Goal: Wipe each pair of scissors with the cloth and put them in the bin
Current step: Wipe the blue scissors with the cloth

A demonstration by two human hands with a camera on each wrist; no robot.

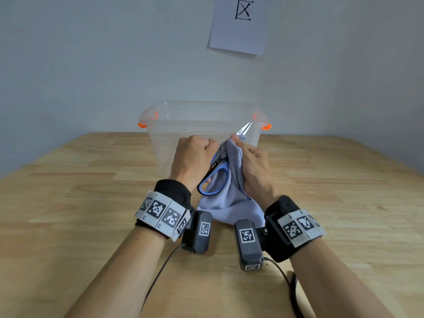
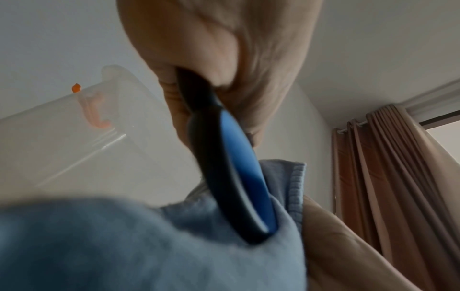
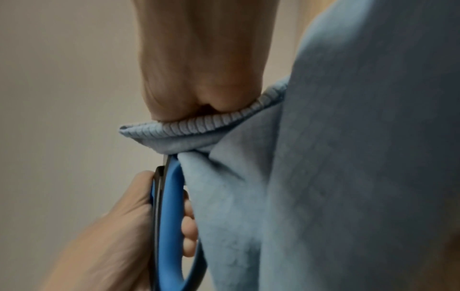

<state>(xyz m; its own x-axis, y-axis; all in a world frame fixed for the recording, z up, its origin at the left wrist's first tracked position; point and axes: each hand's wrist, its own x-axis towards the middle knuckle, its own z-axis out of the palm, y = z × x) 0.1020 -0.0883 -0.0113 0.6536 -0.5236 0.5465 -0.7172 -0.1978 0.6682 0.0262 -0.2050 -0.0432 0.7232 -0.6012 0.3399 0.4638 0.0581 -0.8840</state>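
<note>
Wooden table [image 1: 68, 203] under grey wall [image 1: 91, 53]; left hand [image 1: 195, 157] grips scissors [image 1: 214, 180], right hand [image 1: 254, 166] pinches cloth [image 1: 229, 203].

A wooden table [image 1: 68, 214] is filling the lower half of the head view, its pale planks running from 9 o'clock to 3 o'clock. A grey wall [image 1: 91, 53] is rising behind it. At 12 o'clock a white paper sheet [image 1: 238, 35] is hanging on that wall, showing a black hand-drawn character. In the left wrist view, brown curtains [image 2: 388, 167] are hanging at 3 o'clock.
</note>
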